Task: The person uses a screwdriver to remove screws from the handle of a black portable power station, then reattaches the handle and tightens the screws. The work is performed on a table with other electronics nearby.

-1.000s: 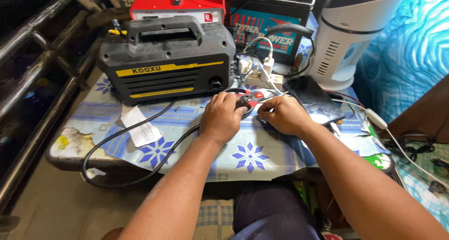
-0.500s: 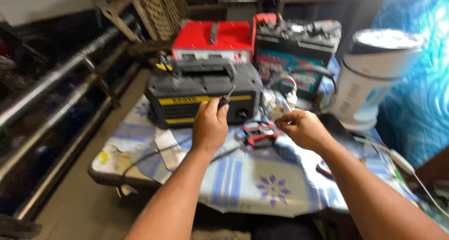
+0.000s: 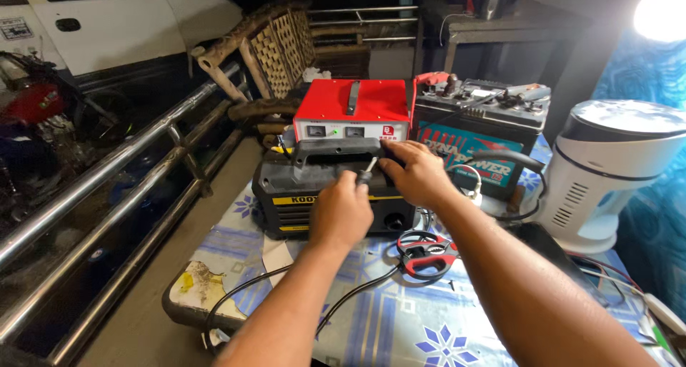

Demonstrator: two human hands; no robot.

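Since 1 second ago, both hands have been lifted from the desk (image 3: pixel 400 324) onto the black and yellow machine (image 3: pixel 314 195). The left hand (image 3: pixel 341 213) is closed in a grip on a thin tool (image 3: pixel 366 169); the right hand (image 3: pixel 418 174) is spread flat on the machine's top. 1 red charger (image 3: pixel 351 110), 1 battery (image 3: pixel 479 124), 1 pair of red-handled pliers (image 3: pixel 426 253) and 1 white fan (image 3: pixel 611 174) are counted.

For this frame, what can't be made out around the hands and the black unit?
- Head view: screwdriver tip, hidden behind the unit's handle.
- Left hand covers part of the black unit front.
- Right hand palm side hidden; its contact is unclear.
- Pliers jaws too small.
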